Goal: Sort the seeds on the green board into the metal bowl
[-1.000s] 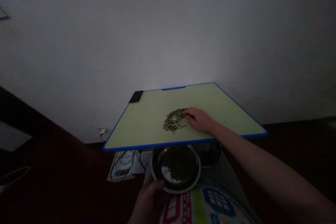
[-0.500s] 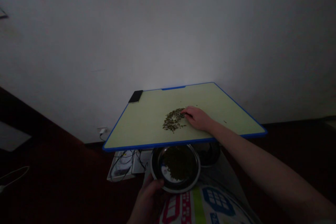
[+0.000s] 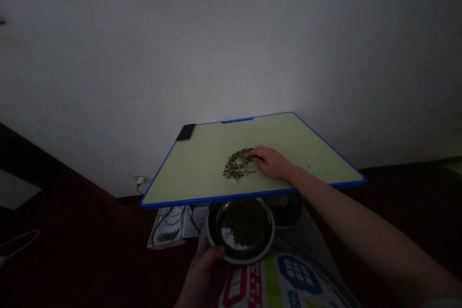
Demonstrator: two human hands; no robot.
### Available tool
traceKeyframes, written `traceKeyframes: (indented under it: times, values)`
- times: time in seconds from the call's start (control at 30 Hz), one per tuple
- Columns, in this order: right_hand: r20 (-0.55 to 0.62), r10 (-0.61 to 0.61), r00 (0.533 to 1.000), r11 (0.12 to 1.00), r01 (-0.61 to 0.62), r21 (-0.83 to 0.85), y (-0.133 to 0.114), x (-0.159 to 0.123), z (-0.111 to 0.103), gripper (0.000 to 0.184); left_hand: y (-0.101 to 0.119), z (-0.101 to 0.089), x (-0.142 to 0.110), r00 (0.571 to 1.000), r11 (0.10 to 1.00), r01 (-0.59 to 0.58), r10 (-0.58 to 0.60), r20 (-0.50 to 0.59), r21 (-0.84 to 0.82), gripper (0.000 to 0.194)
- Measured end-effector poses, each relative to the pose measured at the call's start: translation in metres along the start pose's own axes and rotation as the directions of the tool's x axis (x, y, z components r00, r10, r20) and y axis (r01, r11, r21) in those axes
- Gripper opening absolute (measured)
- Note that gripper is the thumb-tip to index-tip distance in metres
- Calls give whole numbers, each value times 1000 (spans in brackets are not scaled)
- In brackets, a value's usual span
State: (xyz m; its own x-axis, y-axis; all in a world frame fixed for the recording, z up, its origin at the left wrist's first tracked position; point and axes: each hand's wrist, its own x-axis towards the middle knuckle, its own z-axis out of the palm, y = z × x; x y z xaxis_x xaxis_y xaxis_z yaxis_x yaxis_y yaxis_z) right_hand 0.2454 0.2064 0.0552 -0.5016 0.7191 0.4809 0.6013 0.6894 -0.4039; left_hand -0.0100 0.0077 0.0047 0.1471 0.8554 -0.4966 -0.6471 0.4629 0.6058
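My left hand (image 3: pixel 204 265) grips the near-left rim of a round metal bowl (image 3: pixel 271 236), thumb over the edge. Inside the bowl lies a dark heap of small greenish-brown pieces (image 3: pixel 247 224), too dim to name. On the pale board table (image 3: pixel 202 173) with a blue edge, similar small pieces (image 3: pixel 236 166) are spread in a loose patch. My right hand (image 3: pixel 269 161) rests at the right side of that patch with its fingertips pinched together among the pieces. Whatever the fingertips hold is too small to make out.
A black phone (image 3: pixel 186 132) lies at the table's far left corner. Beneath the table are a second dark bowl (image 3: pixel 287 209) and a white box with cables (image 3: pixel 168 228). A plug (image 3: pixel 140 180) sits in the wall socket. The wall stands directly behind the table.
Hardly anything differs. The whole view has shifted by a few pixels, while both hands keep their places at the bowl and at the patch of pieces.
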Motion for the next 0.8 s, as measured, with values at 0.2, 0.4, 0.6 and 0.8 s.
traceKeyframes:
  times: [0.2, 0.4, 0.6, 0.8]
  values:
    - [-13, 5, 1000, 1000, -5, 13, 1, -3, -1, 26, -1, -2, 0, 999, 999, 19, -18, -27, 44, 62]
    - [-6, 17, 1000, 1000, -17, 11, 0, -5, -3, 25, -1, -4, 0, 999, 999, 19, -17, -48, 30, 62]
    - [-13, 17, 1000, 1000, -16, 20, 0, -8, -4, 25, -1, -4, 1, 1000, 999, 14, -13, -26, 31, 61]
    - [-5, 1, 1000, 1000, -1, 27, -1, -9, -5, 25, -1, -5, 1, 1000, 999, 16, -16, -22, 30, 61]
